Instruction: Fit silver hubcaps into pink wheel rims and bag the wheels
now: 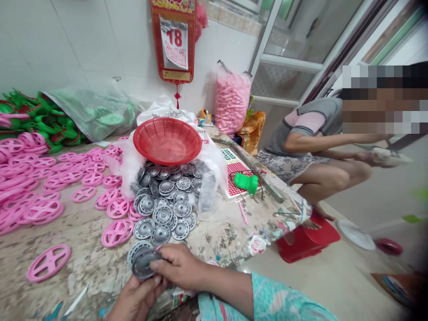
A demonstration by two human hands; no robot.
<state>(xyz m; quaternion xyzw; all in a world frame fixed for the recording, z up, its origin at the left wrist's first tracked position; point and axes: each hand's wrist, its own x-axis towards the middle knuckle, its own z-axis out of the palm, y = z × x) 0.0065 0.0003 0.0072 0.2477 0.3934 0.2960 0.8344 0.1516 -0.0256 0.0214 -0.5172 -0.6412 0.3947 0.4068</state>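
A grey plastic wheel cover [143, 266] with a dark centre is held low in front of me, near the table's front edge. My right hand [182, 266] pinches its right side, thumb on top. From below, my left hand [138, 294] closes on its lower edge, thumb beside the right hand's fingers. Another grey disc shows just behind the held one; I cannot tell whether it is held or lying. A pile of grey wheel covers [162, 214] spills from a white plastic bag [214, 189] beyond my hands. Pink spoked wheels [117, 232] lie to the left of it.
A red plastic basket [167, 140] rests on the pile. Green plastic parts [43, 118] lie back left beside a clear bag [96, 109]. On the right are a green piece [246, 183] and a pink bag [232, 102]. Another person [310, 138] sits beyond the table's right edge.
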